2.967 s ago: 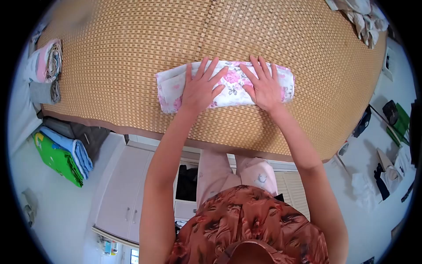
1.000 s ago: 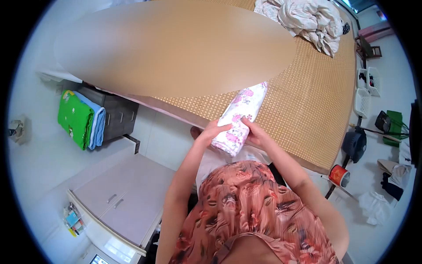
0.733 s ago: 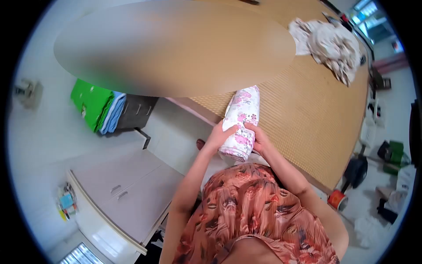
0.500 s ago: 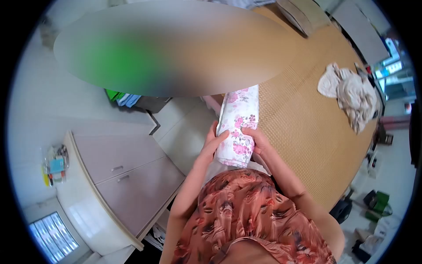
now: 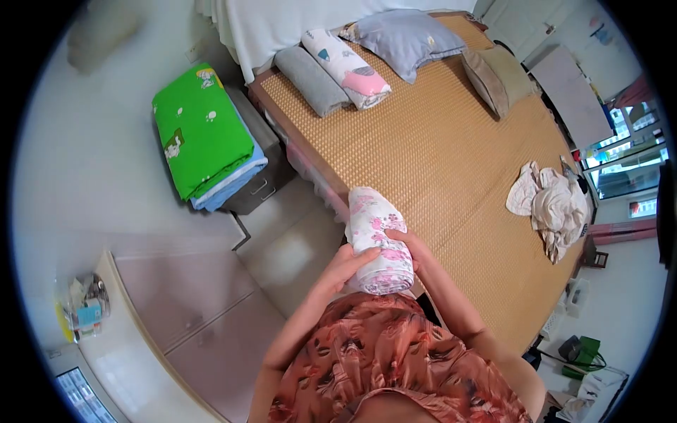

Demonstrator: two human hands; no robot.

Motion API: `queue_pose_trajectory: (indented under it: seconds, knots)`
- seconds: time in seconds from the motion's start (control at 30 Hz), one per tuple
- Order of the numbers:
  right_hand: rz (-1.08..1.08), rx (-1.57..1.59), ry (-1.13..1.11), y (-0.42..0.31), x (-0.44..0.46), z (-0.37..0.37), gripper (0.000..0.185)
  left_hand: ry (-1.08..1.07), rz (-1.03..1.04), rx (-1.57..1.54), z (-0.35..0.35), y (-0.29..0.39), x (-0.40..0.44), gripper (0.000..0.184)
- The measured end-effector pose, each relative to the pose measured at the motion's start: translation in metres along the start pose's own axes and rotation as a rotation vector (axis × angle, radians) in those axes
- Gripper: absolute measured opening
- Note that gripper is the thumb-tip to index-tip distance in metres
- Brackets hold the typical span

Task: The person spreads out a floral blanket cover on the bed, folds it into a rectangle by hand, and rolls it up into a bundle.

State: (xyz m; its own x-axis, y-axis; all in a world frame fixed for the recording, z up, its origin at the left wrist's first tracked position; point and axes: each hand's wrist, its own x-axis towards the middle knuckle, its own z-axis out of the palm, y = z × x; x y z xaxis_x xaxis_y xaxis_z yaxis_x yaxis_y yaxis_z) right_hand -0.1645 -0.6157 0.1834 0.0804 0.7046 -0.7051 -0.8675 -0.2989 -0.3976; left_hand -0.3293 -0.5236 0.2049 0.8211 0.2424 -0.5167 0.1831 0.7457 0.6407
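A rolled-up floral sheet [image 5: 376, 220], white with pink flowers, is held in front of my body at the near edge of the bed. Its coiled end faces me, and the far end points towards the mat. My left hand [image 5: 350, 265] grips the roll from the left, thumb on top. On the other side my right hand [image 5: 403, 247] is closed around it, its thumb also lying on top. The undersides of both hands are hidden by the roll.
A woven mat [image 5: 437, 155] covers the bed. On it lie a grey roll [image 5: 312, 81], a patterned roll [image 5: 347, 68], a grey-blue pillow [image 5: 405, 41], a beige cushion [image 5: 497, 79] and crumpled cloth [image 5: 553, 208]. Green folded bedding [image 5: 201, 134] tops a drawer unit [image 5: 257, 185]. Cabinet [image 5: 204, 317] at left.
The view has tilted up, and the far end of the bed shows. The floral roll has turned so that its coiled end faces me. Both hands still hold it.
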Motion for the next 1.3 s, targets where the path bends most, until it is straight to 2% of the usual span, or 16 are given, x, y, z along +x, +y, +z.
queue_pose_trajectory:
  seconds: [0.1,0.2,0.23,0.27,0.33,0.43,0.53,0.67,0.7,0.77,0.9,1.0,1.1,1.2,1.3]
  knots:
    - [-0.102,-0.057,0.005,-0.039,0.02,0.006,0.047,0.017,-0.023,-0.076,0.011,0.044,0.029,0.059]
    - [-0.146,-0.089,0.013,-0.076,0.026,0.015,0.052,0.097,-0.133,-0.249,0.01,0.074,0.079,0.063]
    - [-0.195,-0.123,-0.02,-0.088,0.03,0.016,0.053,-0.021,-0.148,-0.422,-0.001,0.072,0.104,0.062]
    - [-0.243,-0.158,-0.055,-0.1,0.034,0.017,0.054,-0.001,-0.136,-0.482,0.0,0.089,0.117,0.061]
    - [-0.217,-0.219,-0.128,-0.122,0.032,0.019,0.058,0.054,-0.11,-0.611,0.002,0.127,0.138,0.059]
    - [-0.197,-0.353,-0.198,-0.146,0.034,0.022,0.064,0.029,0.008,-0.658,-0.037,0.147,0.192,0.054]
    - [-0.162,-0.401,-0.196,-0.157,0.049,0.02,0.068,0.03,0.027,-0.599,-0.063,0.16,0.225,0.048]
    - [0.037,-0.174,-0.043,-0.14,0.072,-0.003,0.078,0.217,0.012,-0.673,-0.098,0.159,0.263,0.045]
    - [0.02,-0.201,-0.049,-0.137,0.075,0.001,0.079,0.249,0.033,-0.676,-0.107,0.166,0.269,0.046]
    - [-0.014,-0.256,-0.052,-0.139,0.091,0.017,0.082,0.334,0.084,-0.619,-0.128,0.192,0.285,0.046]
    - [-0.122,-0.304,0.098,-0.181,0.162,0.058,0.08,0.423,0.182,-0.554,-0.163,0.27,0.33,0.051]
    - [-0.251,-0.299,0.186,-0.226,0.217,0.089,0.078,0.39,0.376,-0.471,-0.178,0.353,0.352,0.061]
    - [-0.394,-0.215,0.152,-0.256,0.28,0.092,0.07,0.298,0.48,-0.445,-0.212,0.395,0.39,0.065]
    - [-0.48,-0.61,0.504,-0.269,0.352,0.092,0.063,0.529,0.322,-0.269,-0.282,0.389,0.451,0.066]
    - [-0.9,-1.433,0.881,-0.271,0.382,0.101,0.062,1.106,0.394,0.646,-0.313,0.363,0.487,0.062]
